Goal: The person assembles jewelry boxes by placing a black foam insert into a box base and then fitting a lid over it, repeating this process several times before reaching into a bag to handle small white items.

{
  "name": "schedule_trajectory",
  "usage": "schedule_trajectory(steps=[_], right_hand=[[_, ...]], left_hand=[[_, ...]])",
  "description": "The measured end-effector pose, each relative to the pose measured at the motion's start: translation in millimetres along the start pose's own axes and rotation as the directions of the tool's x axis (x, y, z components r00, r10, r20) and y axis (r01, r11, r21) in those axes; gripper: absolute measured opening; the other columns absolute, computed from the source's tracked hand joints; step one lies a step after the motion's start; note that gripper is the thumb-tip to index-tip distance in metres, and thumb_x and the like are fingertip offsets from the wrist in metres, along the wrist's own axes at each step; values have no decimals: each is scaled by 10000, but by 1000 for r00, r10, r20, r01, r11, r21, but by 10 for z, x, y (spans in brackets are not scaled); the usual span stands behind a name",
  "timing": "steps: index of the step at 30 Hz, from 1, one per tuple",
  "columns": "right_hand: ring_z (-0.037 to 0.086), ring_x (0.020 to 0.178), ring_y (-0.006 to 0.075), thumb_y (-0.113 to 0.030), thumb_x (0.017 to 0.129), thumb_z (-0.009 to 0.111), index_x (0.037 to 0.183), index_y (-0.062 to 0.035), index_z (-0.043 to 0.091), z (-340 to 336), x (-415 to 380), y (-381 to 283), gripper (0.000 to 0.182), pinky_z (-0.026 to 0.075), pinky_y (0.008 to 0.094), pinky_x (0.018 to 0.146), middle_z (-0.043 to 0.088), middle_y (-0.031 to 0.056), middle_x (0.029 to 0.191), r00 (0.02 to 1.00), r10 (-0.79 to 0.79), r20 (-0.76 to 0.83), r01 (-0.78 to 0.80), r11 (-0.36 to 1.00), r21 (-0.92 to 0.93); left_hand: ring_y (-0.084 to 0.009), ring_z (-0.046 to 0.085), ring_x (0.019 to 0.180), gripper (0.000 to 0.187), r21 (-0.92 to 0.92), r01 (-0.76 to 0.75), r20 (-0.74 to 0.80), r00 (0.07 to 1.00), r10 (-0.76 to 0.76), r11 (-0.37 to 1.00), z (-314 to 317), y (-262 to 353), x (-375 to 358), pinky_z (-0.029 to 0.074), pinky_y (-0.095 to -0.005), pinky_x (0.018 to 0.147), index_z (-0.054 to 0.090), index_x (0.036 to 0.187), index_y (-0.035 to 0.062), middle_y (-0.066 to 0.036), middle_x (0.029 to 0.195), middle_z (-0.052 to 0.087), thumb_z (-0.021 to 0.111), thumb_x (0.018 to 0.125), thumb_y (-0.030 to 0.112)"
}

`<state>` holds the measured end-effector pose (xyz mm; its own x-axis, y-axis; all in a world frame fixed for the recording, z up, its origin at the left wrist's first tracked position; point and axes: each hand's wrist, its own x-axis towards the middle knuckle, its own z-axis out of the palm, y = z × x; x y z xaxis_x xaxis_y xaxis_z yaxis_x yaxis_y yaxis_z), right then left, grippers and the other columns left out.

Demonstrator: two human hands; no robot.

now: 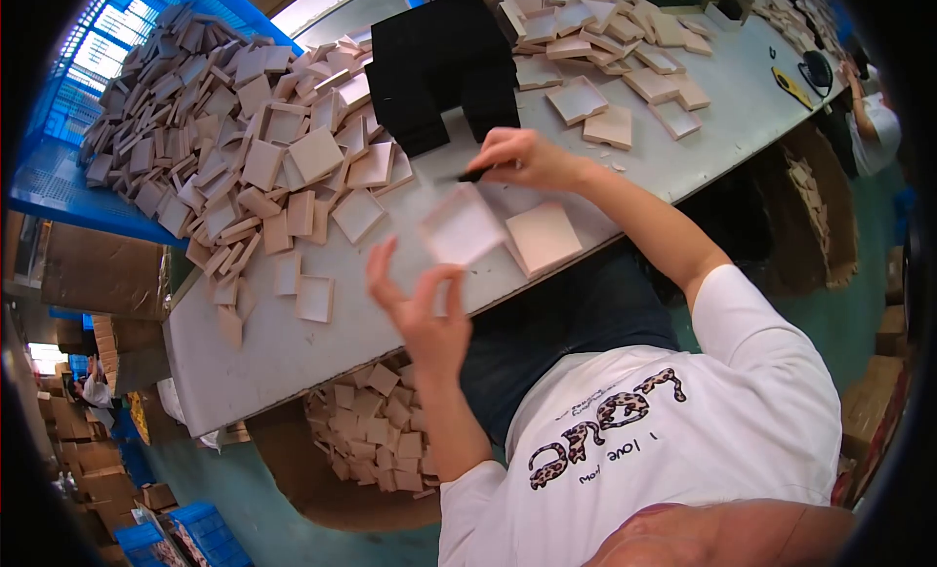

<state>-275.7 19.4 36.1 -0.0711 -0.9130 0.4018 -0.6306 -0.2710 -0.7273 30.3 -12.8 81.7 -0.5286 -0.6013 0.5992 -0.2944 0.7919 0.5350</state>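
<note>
My left hand (429,323) pinches the near edge of a shallow, pale pink box half (461,225) with thumb and forefinger; its other fingers are spread. The box half is slightly blurred, its open side up. At its far edge, my right hand (527,160) holds a small, thin black piece (472,175) between its fingertips. Blur hides exactly what that piece is. Just right of the box half, another pale box piece (545,237) lies on the table. Beyond my hands stand stacks of flat black pieces (439,60).
A blue crate (83,201) spills a heap of box pieces (210,108) onto the grey table (283,362). More box pieces (610,126) lie to the right, near a yellow-and-black tool (791,87). Below the table, a carton (293,469) holds box pieces. Another person (874,128) is at far right.
</note>
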Motion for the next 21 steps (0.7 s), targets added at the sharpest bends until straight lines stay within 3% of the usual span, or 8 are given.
schedule_trajectory(steps=[2,5,10,11,14,15,18,21], right_hand=[[621,878,69,-48,921,811,1175,-94,781,-238,-230,-366,260,516,224,781,636,4,969,949,217,-227,-149,947,283],[645,858,82,-5,906,817,1144,-96,786,-513,-721,-438,256,532,240,760,649,10,974,910,116,-399,-16,969,245],[669,812,204,4,859,841,1035,-104,801,-524,-1138,-837,210,538,318,690,648,50,926,990,-85,-113,62,978,-200],[663,816,242,4,835,826,1020,-107,790,-483,-1160,-810,219,526,358,682,633,59,900,991,-122,-51,105,962,-254],[661,824,255,-10,805,810,1004,-104,776,-384,-1088,-835,223,522,379,683,630,57,893,979,-202,37,200,896,-396],[659,815,262,-37,799,789,995,-98,764,-344,-1043,-831,207,519,394,691,630,57,891,975,-221,26,214,897,-387],[664,809,267,-28,793,812,1058,-94,789,-273,-971,-810,274,525,395,685,661,71,878,965,-250,83,262,870,-418],[682,825,273,-76,862,805,1053,-91,795,-253,-982,-784,191,543,391,714,695,68,906,981,-137,134,174,930,-323]], left_hand=[[-477,271,1576,114,-25,-99,162,982,102,995,215,314,-29,79,-651,1286,770,911,143,-224,1654,394,847,829,123],[-498,244,1586,196,-163,-80,266,956,122,983,606,318,-108,67,-674,1276,707,848,131,-237,1662,382,895,808,170],[-428,492,1427,468,-408,70,351,932,85,910,995,9,-167,132,-691,1252,609,958,103,-214,1512,538,983,708,232],[-376,552,1351,768,-423,-9,272,952,137,906,1038,-28,-167,274,-608,1237,576,1277,78,-175,1458,579,1011,669,256],[-354,544,1367,1117,-505,144,307,952,20,851,1022,24,-155,403,-489,1188,393,1567,70,-165,1460,580,1018,661,261],[-336,548,1360,1310,-489,83,288,955,70,868,1039,-5,-154,469,-419,1131,221,1686,92,-169,1456,580,1019,660,258],[-332,508,1429,1281,-527,149,309,951,26,837,1053,7,-181,198,-591,1280,211,1680,66,-163,1501,560,1001,694,280],[-361,529,1372,1133,-514,143,310,950,28,846,1053,32,-183,233,-604,1262,329,1659,115,-171,1502,530,971,742,296]])
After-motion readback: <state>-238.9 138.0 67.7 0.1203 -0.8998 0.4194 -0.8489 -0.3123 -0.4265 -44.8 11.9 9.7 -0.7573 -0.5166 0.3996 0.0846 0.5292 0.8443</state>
